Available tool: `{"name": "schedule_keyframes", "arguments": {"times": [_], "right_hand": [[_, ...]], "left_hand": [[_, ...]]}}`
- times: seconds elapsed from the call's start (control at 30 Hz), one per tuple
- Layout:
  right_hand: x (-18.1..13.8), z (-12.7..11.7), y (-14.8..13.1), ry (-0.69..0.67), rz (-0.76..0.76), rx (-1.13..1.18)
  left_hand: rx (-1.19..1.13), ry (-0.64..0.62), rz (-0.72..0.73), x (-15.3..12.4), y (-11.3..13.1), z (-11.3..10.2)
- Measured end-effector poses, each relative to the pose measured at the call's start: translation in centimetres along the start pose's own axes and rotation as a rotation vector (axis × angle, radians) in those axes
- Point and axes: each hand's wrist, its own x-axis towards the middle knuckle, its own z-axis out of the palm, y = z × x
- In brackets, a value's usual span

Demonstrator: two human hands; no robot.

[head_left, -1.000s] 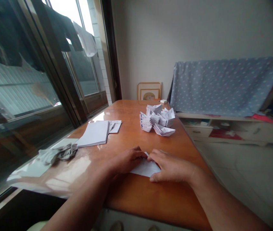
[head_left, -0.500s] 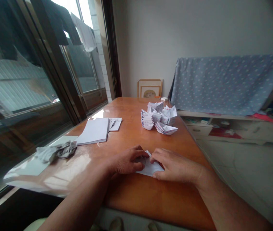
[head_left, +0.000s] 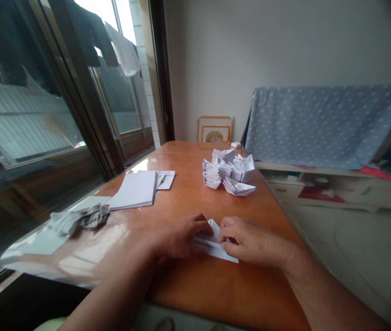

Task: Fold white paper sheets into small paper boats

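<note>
**Obs.: two-handed press, near side of table**

My left hand and right hand are curled, fingertips down, with the folded white paper held between them, directly before me on the wooden table. The pressure seems meant to pin the paper against the slick varnish so it cannot slide. My thumbs are mostly hidden, so I cannot tell whether either one pinches a fold.

Ahead, paper boats sit nested in a loose heap directly on the tabletop, with no container. A stack of blank paper and loose sheets lie left of centre, within my left hand's reach. A grey cloth lies crumpled nearer the window.
</note>
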Motion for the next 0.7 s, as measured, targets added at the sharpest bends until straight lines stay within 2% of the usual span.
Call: {"name": "schedule_keyframes", "arguments": {"times": [0.4,0.7], "right_hand": [[-0.5,-0.8,-2.8,-0.032,0.155,-0.020],[0.1,0.1,-1.7,-0.004,0.113,-0.011]], "left_hand": [[0.015,0.041,0.029,-0.3,0.1,0.3],[-0.018,0.099,-0.052,-0.4,-0.6,0.8]]}}
